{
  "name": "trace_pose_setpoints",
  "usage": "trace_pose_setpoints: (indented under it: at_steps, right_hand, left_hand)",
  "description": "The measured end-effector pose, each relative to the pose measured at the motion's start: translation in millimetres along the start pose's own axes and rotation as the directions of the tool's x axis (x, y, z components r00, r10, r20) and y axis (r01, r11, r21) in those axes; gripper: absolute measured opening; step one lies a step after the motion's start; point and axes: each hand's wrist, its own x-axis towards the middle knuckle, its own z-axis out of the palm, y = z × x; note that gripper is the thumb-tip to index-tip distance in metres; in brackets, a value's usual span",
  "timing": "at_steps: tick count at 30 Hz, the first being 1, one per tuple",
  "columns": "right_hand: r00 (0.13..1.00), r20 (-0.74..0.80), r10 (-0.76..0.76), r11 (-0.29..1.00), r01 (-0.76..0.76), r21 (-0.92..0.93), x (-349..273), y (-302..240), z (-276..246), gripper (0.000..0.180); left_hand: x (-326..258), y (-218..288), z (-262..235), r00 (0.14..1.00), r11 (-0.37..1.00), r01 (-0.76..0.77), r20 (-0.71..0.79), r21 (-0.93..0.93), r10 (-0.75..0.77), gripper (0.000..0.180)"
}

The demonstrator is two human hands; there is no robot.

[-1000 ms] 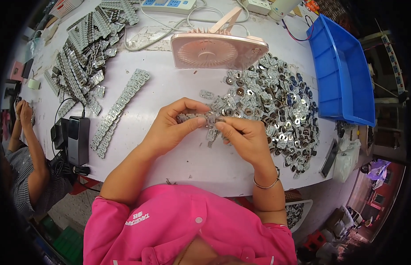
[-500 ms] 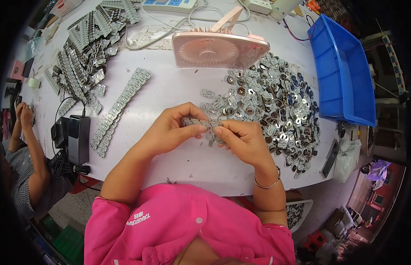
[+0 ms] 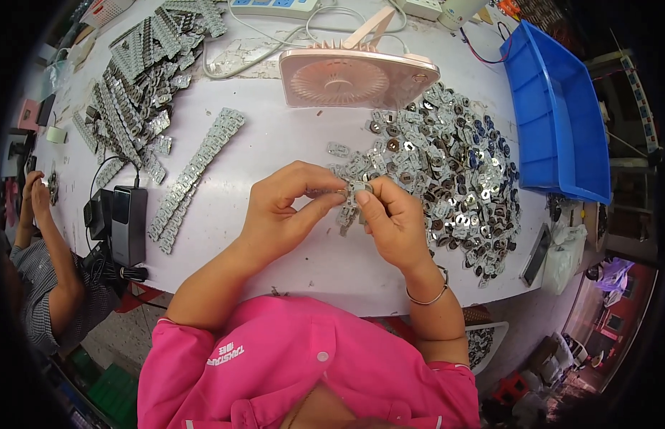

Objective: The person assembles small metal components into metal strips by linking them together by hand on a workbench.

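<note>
Over the middle of the table, my right hand (image 3: 393, 225) pinches a short strip of linked small silvery-grey metal parts (image 3: 351, 207) between thumb and fingers. My left hand (image 3: 286, 207) closes its thumb and forefinger on the left edge of the same strip. Part of the strip is hidden behind my fingers, and its lower end hangs down between the hands. Just beyond my right hand spreads a big pile of loose metal parts (image 3: 454, 179), silver, brown and some dark blue. To the left of my hands lie two long finished-looking strips (image 3: 196, 179), side by side.
A pink fan (image 3: 354, 79) stands at the back centre. Many strips (image 3: 132, 86) are heaped at the far left. A blue bin (image 3: 554, 114) is at the right. A black power bank (image 3: 128, 225) and cables sit at the left edge, near another person's hands (image 3: 35, 196).
My left hand has shifted its grip to the strip's edge, its fingers more stretched. My right hand has turned the strip slightly and its thumb now points more upward.
</note>
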Motion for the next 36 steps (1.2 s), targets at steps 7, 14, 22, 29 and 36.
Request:
trace_pose_setpoints:
  at_steps: [7, 14, 22, 29, 36]
  right_hand:
    - [0.992, -0.016, 0.125, 0.984, -0.121, 0.129, -2.6, -6.7, 4.9, 0.022]
    - [0.971, -0.01, 0.24, 0.953, -0.233, 0.191, 1.6, -6.8, -4.3, 0.019]
    - [1.0, -0.024, -0.015, 0.984, 0.01, -0.178, 2.2, -2.0, -19.4, 0.018]
    - [0.959, 0.27, 0.092, 0.995, -0.076, -0.07, 0.0, -12.3, -17.2, 0.019]
    - [0.955, 0.254, 0.154, 0.921, -0.232, 0.312, -2.9, -8.9, -11.1, 0.021]
  left_hand:
    - [-1.3, -3.6, -0.8, 0.998, 0.996, -0.045, -0.046, 0.071, 0.048, 0.021]
    - [-6.4, -6.9, 1.4, 0.994, 0.994, 0.104, 0.039, -0.044, -0.102, 0.021]
    - [-2.0, -0.7, 1.4, 0.95, 0.898, 0.308, 0.05, -0.313, -0.308, 0.017]
    - [2.9, -1.8, -20.9, 0.765, 0.702, 0.643, 0.305, -0.307, -0.568, 0.019]
    - [-1.3, -3.8, -13.2, 0.781, 0.524, 0.62, 0.399, -0.584, -0.48, 0.02]
